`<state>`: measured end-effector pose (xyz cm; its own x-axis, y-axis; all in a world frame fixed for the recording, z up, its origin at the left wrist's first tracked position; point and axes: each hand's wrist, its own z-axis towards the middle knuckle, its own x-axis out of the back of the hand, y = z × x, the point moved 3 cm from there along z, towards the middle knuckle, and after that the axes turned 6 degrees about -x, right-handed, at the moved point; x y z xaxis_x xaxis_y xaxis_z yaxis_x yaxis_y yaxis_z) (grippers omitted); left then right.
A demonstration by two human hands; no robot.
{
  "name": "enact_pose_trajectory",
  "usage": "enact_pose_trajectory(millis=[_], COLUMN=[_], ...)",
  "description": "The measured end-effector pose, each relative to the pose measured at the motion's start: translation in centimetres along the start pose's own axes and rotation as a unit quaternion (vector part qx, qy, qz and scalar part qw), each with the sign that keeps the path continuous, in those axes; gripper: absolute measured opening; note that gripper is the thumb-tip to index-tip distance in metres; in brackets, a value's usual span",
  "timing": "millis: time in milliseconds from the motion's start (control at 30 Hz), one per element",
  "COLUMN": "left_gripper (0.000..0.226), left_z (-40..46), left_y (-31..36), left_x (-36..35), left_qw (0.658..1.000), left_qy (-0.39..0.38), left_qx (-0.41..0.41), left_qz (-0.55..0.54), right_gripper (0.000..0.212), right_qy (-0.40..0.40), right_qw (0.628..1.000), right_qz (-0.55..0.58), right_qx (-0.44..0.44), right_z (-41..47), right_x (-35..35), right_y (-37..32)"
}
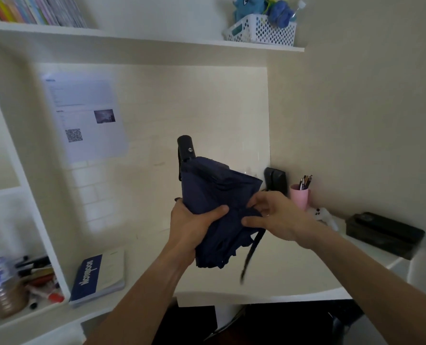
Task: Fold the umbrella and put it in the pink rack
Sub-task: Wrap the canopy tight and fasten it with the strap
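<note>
Hands hold the umbrella (pixel 214 195): left hand (pixel 194 220) grips its canopy, right hand (pixel 276 215) pinches folds.

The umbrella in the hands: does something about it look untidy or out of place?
Yes. The navy umbrella is collapsed, but its cloth is bunched loosely, not wrapped flat. Its strap dangles free below. The left hand grips the bundle; the right hand pinches the folds. No damage shows.

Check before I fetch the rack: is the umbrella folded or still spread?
Collapsed, not neatly wrapped: the umbrella canopy is bunched between the left hand and right hand, strap dangling.
</note>
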<state>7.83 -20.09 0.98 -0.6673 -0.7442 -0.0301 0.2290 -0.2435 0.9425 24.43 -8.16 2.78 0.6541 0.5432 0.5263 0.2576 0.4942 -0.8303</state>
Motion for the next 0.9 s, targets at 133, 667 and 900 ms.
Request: enact_pose_trajectory(millis=[133, 667, 900], left_gripper=[0.053, 0.057, 0.06], left_z=[-0.3, -1.3, -2.5], left_y=[-0.1, 0.8, 0.8], left_x=[0.9, 0.9, -0.8], left_qw=[0.997, 0.979, 0.967], left_qy=[-0.021, -0.092, -0.156], left_qx=[0.038, 0.081, 0.111], left_qz=[-0.064, -0.163, -0.165], right_gripper=[0.015, 0.021, 0.01], right_qy=[0.02, 0.046, 0.129], right_qw=[0.999, 0.986, 0.969], right_qz=[0.027, 0.156, 0.208], right_qx=[0.004, -0.039, 0.025], right_z=[-0.3, -0.1, 0.6], right_x=[1.4, 1.7, -0.2], right_y=[-1.1, -0.7, -2.5])
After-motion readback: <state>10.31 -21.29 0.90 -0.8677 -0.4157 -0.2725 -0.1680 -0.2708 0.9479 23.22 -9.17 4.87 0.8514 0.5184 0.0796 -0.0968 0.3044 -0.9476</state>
